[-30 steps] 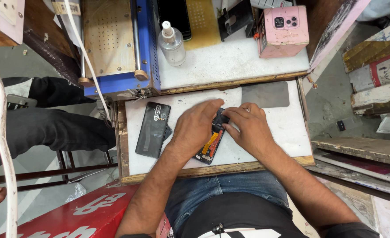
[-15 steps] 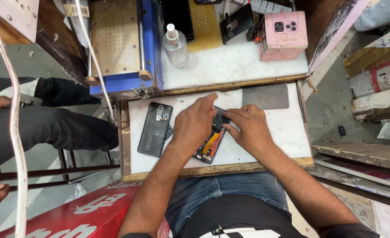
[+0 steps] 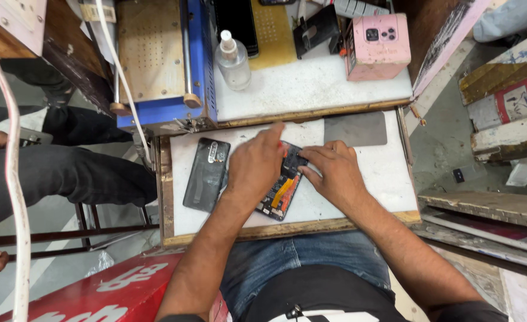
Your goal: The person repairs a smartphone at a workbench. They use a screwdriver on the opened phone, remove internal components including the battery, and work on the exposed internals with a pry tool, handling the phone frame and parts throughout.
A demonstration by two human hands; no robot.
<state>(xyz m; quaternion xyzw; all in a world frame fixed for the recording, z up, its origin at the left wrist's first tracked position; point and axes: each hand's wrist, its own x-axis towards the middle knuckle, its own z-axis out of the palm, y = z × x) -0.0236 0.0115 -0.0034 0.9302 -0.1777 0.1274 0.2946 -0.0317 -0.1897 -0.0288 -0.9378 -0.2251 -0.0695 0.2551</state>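
An opened phone with exposed parts and an orange ribbon lies on a white pull-out work board. My left hand rests flat over the phone's left half, its index finger stretched toward the board's far edge. My right hand touches the phone's upper end with its fingertips, pinching at something small there that I cannot make out. A dark grey phone back cover lies left of my left hand, apart from it.
A grey metal plate lies at the board's far right. Behind stand a clear spray bottle, a blue machine and a pink box. Another person's dark-trousered legs sit at left; a red box is near left.
The view has shifted slightly. My left index finger has stretched out toward the board's far edge; both hands stay on the opened phone.
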